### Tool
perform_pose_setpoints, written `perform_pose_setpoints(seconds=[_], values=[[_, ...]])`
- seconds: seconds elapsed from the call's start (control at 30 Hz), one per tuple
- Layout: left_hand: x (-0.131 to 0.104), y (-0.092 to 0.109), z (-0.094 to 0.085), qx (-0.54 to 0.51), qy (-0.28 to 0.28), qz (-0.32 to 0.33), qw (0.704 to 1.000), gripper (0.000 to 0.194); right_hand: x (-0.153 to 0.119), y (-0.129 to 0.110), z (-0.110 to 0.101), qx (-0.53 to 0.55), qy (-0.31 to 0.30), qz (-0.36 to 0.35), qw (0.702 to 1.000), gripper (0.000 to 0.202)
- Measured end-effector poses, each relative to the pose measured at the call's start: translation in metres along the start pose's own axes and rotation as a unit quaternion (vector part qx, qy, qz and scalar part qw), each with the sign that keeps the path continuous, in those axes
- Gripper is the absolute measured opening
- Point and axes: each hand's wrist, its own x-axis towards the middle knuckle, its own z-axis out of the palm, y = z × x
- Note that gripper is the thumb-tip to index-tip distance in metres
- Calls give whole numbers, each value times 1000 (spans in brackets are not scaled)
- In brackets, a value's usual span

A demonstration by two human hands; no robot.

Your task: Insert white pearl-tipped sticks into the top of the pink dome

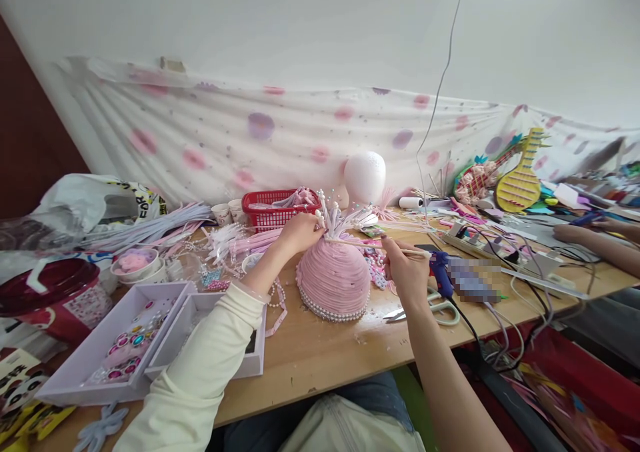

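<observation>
A pink yarn-wrapped dome stands on the table in front of me, a string of pearl beads round its base. From its top rises a bunch of pale stems with pearl tips. My left hand is closed at the foot of that bunch, its fingertips pinching the stems. My right hand grips a thin wooden stick, whose far end reaches the base of the stems. Close to my right hand lie scissors and a blue glue gun.
Lilac trays of gems and beads sit at left. Behind the dome are a red basket and a white foam head. At right, a power strip trails cables; a co-worker's arms rest farther along the table.
</observation>
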Motion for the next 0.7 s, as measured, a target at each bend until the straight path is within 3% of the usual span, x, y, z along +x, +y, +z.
perform_pose_setpoints(seconds=[0.17, 0.37, 0.47, 0.6, 0.7], values=[[-1, 1, -2, 0, -3, 0, 1000, 28, -3, -1, 4, 10, 9, -5, 1000, 50], [-1, 1, -2, -5, 2, -1, 1000, 27, 5, 9, 5, 2, 3, 45, 999, 54], [-1, 1, -1, -2, 0, -2, 1000, 26, 9, 10, 1, 10, -39, 22, 999, 52], [-1, 0, -1, -1, 2, 6, 1000, 26, 10, 10, -5, 101, -130, 23, 986, 35], [-1, 0, -1, -1, 2, 8, 1000, 26, 12, 15, -6, 130, -157, 28, 979, 40]])
